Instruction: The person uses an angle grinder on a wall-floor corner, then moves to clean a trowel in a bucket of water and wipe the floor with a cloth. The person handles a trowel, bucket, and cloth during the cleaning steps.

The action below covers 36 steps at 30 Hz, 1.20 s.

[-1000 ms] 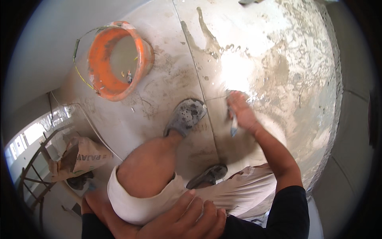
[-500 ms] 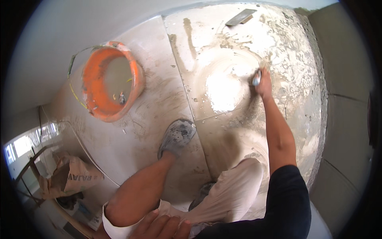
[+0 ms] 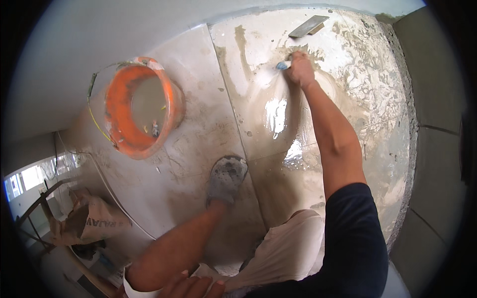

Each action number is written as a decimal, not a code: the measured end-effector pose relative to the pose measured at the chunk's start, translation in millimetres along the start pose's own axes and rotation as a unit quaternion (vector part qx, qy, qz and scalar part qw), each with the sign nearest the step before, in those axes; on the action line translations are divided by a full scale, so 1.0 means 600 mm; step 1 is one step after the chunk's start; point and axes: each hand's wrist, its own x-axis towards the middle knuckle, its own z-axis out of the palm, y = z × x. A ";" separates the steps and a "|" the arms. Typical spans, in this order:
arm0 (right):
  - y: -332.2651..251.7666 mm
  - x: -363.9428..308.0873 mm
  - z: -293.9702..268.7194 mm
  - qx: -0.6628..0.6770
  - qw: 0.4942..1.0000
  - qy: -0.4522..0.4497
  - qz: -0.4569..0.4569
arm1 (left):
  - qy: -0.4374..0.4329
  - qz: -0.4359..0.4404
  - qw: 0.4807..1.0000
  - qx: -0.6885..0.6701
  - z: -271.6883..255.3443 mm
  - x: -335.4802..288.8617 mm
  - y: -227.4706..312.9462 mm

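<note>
My right hand is closed around a brush with a pale blue and white handle, low over the wet floor tiles. Its bristles are mostly hidden by the hand. Thin grey slurry is smeared in curved streaks around it. Just beyond the hand lies a flat metal trowel. My left hand rests on my thigh at the lower edge, fingers extended, holding nothing; only part of it shows.
An orange bucket with greyish liquid inside stands at the left. Below it are a torn paper sack and a cable. Patchy mortar covers the right side, beside a tiled wall. My shoe is on the middle tiles.
My right hand has swept the brush leftward and farther away, toward the trowel. The wet streaks and bright reflections have changed shape. My left hand stays on my thigh.
</note>
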 end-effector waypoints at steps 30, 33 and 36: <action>0.195 -0.346 -0.009 0.016 0.963 0.253 0.095 | -0.086 -0.046 0.995 0.005 -0.032 0.031 0.039; 0.005 -0.478 0.100 0.479 0.848 0.074 0.215 | -0.072 -0.011 0.997 0.010 -0.029 0.032 0.048; -0.001 -0.513 0.167 0.086 0.992 0.011 -0.092 | -0.073 0.017 0.997 0.032 -0.028 0.039 0.057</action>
